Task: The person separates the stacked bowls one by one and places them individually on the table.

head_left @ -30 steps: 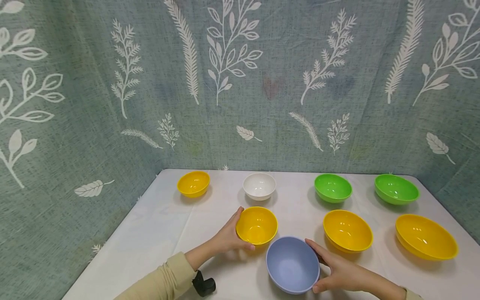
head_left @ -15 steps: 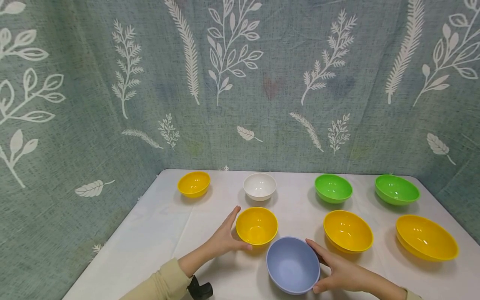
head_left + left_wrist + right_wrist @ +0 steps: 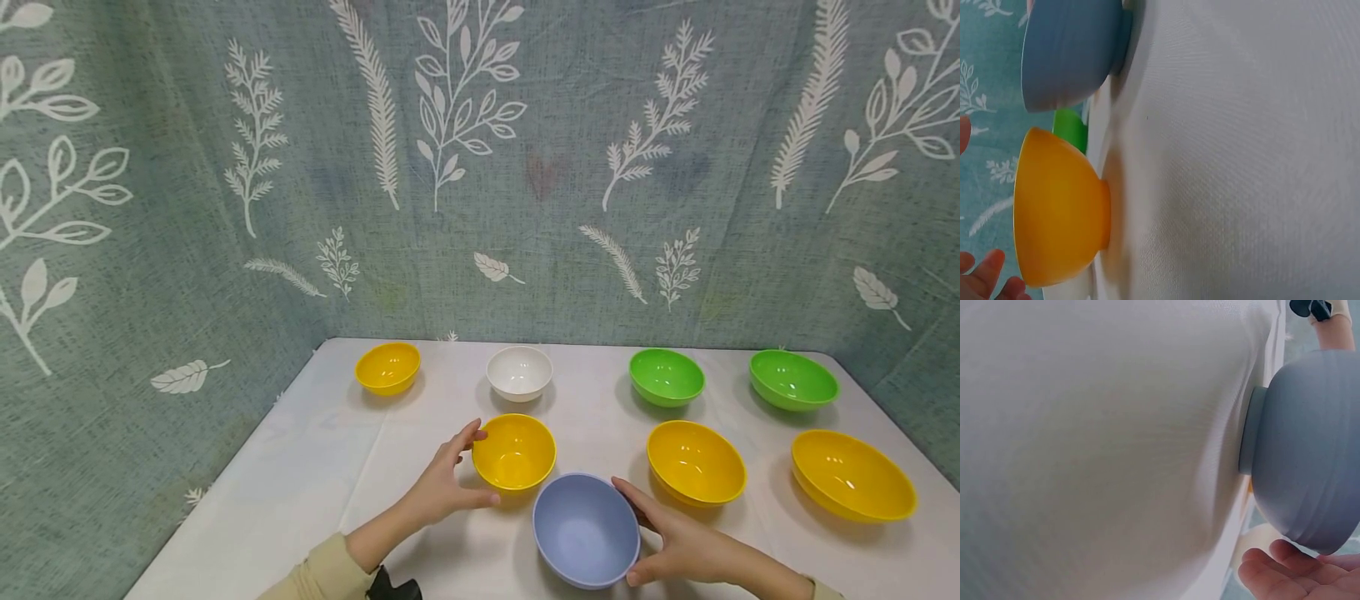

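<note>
A blue bowl point(image 3: 585, 533) stands upright on the table's front part. My right hand point(image 3: 678, 537) holds it at its right side, thumb at the near rim and fingers round the far side. Touching fingertips point(image 3: 1297, 556) also show by its wall in the right wrist view. Just behind and left of it stands a yellow bowl point(image 3: 513, 454), its foot on the cloth in the left wrist view. Beside this bowl's left wall my left hand point(image 3: 438, 487) is spread, thumb and fingers apart, with a gap between palm and bowl.
On the white cloth point(image 3: 315, 467) at the back stand a small yellow bowl point(image 3: 387, 369), a white bowl point(image 3: 519, 375) and two green bowls point(image 3: 666, 377). Two more yellow bowls point(image 3: 696, 464) are to the right. A patterned curtain point(image 3: 480, 167) closes off the back and sides.
My left hand has drawn back left and toward me from the yellow bowl, and its fingers have bent a little. The right hand and the bowls have stayed in place.
</note>
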The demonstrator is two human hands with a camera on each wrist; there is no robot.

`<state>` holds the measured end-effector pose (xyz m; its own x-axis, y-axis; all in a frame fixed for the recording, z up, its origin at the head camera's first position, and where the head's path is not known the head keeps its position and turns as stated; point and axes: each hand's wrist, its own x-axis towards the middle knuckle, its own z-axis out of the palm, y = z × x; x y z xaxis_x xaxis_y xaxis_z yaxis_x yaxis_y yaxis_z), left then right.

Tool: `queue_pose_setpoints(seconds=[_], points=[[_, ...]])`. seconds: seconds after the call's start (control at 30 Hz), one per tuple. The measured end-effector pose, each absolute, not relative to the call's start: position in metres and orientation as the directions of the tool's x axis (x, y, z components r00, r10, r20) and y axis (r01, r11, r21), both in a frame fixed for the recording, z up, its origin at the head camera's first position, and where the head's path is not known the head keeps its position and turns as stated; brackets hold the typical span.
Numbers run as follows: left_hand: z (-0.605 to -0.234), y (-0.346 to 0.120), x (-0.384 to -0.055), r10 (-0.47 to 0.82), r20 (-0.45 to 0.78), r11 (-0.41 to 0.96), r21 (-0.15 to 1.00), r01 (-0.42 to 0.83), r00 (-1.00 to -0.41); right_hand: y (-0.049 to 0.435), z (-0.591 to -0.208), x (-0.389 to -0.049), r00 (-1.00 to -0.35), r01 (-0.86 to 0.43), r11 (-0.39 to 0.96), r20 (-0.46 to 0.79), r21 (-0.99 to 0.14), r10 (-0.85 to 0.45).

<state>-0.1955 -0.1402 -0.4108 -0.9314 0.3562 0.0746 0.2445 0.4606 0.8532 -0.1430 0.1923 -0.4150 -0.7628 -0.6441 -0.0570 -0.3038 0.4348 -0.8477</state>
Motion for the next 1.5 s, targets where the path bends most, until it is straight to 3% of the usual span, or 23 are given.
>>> queue_pose_setpoints(seconds=[0.3,0.7,0.97,1.5], points=[[-0.411,-0.138,-0.186,0.368,0.094,0.419,0.871,0.255,-0.925,0.193,-0.416,-0.142,-0.769,-0.300,0.439,-0.058,-0.847,-0.637],[-0.412,-0.125,-0.154,0.511,0.131,0.303,0.898,0.320,-0.850,0.193,-0.415,-0.144,-0.763,-0.305,0.429,-0.051,-0.851,-0.644],[-0.419,-0.113,-0.147,0.561,0.076,0.266,0.927,0.266,-0.824,0.192,-0.416,-0.144,-0.765,-0.294,0.429,-0.058,-0.854,-0.641],[-0.422,-0.090,-0.148,0.589,-0.056,0.394,0.891,0.226,-0.806,0.191,-0.417,-0.144,-0.758,-0.232,0.410,-0.100,-0.882,-0.644]])
